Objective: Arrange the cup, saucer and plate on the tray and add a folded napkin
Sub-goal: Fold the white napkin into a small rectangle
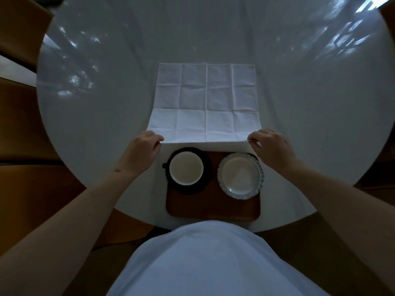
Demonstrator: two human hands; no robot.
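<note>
napkin (205, 103) flat beyond tray (213, 206) | left hand (143, 150), right hand (271, 148) pinch near corners (both hands)

A round white table (96, 124) fills most of the view, its glossy top mottled with pale reflections near the left and right edges. Beyond those edges lies a brown wooden floor (19, 129). At the near edge, a light blue shirt (209, 263) covers the bottom middle of the view.
</note>
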